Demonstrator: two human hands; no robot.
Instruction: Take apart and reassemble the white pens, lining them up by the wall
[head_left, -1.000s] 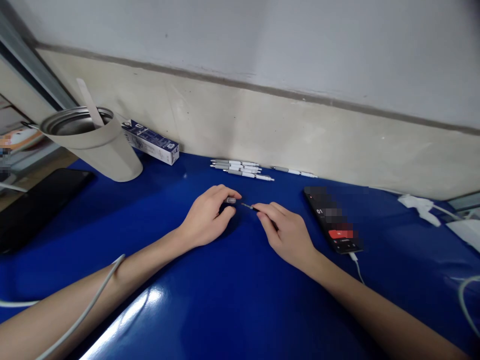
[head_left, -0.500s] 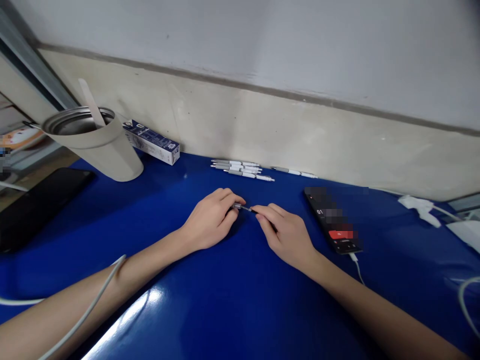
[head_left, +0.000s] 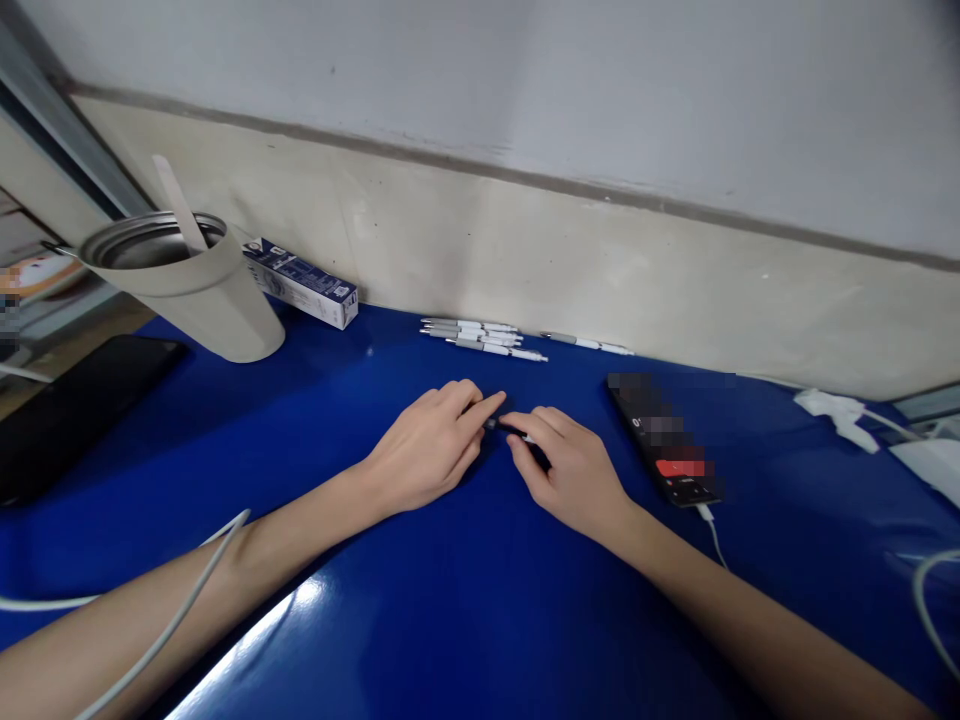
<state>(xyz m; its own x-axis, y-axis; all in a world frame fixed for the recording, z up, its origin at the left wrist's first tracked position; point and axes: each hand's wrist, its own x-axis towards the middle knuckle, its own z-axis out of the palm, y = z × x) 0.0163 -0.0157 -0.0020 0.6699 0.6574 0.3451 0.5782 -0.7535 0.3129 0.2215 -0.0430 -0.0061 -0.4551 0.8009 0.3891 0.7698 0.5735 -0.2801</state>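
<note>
Over the middle of the blue table (head_left: 480, 600), my right hand (head_left: 574, 465) pinches a thin dark pen-like piece (head_left: 517, 431) between thumb and fingers. Its tip points left, to the fingertips of my left hand (head_left: 431, 440). The left index finger is stretched out past that tip, while the thumb and other fingers are bent beneath. A small dark end shows by the left fingers; whatever else they hold is hidden. Behind the hands, several white and grey pens (head_left: 484, 338) lie in a group by the wall, and one more pen (head_left: 586, 344) lies to their right.
At the left stand a beige cup (head_left: 217, 305) with a stick in it and a blue-white box (head_left: 304, 285). A black phone-like object (head_left: 82, 410) lies at far left. A phone (head_left: 660, 440) with a cable is right of my hands. A white cable (head_left: 187, 600) crosses my left forearm.
My left index finger has straightened and lifted away from the small metallic piece that it pinched before. The right hand still grips the dark piece, almost in the same place.
</note>
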